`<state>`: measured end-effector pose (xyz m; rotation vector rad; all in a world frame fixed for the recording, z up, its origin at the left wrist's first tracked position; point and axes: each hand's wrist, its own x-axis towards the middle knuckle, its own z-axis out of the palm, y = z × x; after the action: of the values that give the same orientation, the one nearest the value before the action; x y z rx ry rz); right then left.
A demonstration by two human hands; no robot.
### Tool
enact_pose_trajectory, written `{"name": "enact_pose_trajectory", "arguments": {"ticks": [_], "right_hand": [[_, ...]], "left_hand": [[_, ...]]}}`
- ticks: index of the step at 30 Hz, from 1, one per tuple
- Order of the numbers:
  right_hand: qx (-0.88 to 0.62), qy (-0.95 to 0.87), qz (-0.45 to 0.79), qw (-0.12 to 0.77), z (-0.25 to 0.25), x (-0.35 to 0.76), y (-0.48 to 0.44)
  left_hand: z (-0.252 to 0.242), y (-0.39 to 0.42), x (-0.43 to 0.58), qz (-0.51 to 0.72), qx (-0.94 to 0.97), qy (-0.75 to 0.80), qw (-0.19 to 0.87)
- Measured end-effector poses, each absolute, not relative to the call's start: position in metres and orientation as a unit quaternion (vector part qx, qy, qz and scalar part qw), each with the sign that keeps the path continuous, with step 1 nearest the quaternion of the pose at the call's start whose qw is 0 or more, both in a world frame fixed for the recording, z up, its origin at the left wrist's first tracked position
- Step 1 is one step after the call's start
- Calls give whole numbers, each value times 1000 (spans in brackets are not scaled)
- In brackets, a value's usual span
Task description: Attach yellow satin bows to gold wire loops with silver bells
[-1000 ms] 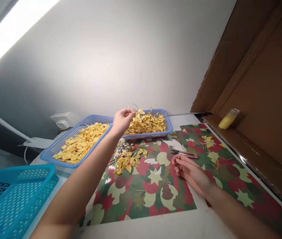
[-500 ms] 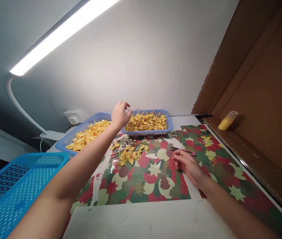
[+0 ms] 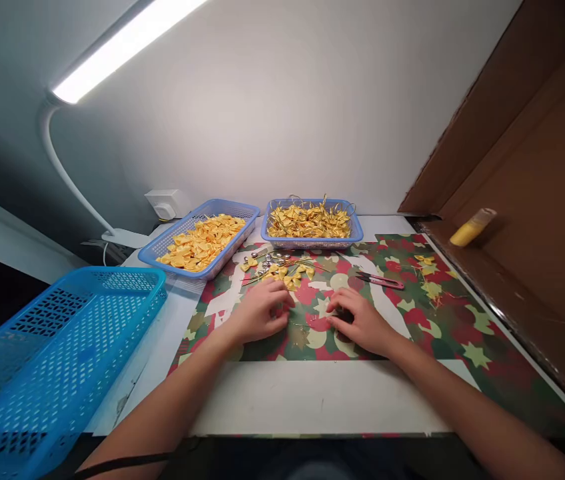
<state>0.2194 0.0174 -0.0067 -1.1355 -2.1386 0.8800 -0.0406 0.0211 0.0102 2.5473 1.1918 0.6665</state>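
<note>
My left hand (image 3: 265, 311) rests low over the patterned mat (image 3: 307, 347), fingers bent, with a gap between thumb and fingertips. Opposite it, my right hand (image 3: 360, 321) curves inward the same way, its thumb apart from the forefinger. I make out nothing held in either hand. A thin thread-like line lies on the mat between them. Just beyond my left fingers is a small pile of yellow ribbon bows (image 3: 282, 273), mixed with silvery bells (image 3: 265, 265) and thin gold stems. Pink-handled thread snips (image 3: 381, 281) lie beyond my right hand.
A blue basket of yellow bows (image 3: 147, 257) stands back left; another basket (image 3: 312, 245) holds bows with gold ties. An aqua basket (image 3: 157, 293) is at left. A lamp (image 3: 52, 147) arches above. Thread scraps (image 3: 432, 290) and a yellow-filled tube (image 3: 472, 227) are at right.
My left hand has come back from beside the rear basket to the mat near me. My right hand has moved slightly away from the snips. The view has shifted.
</note>
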Motion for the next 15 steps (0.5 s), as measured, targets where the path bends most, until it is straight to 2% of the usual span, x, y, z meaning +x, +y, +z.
{"name": "enact_pose_trajectory", "arguments": {"ticks": [5, 10, 15], "right_hand": [[-458, -822, 265, 210, 7, 183, 27], [-521, -804, 232, 168, 7, 128, 30], [-516, -816, 219, 140, 1, 113, 4]], "left_hand": [[5, 27, -54, 301, 788, 530, 89], [1, 25, -52, 314, 758, 564, 97], [0, 21, -48, 306, 751, 573, 114]]}}
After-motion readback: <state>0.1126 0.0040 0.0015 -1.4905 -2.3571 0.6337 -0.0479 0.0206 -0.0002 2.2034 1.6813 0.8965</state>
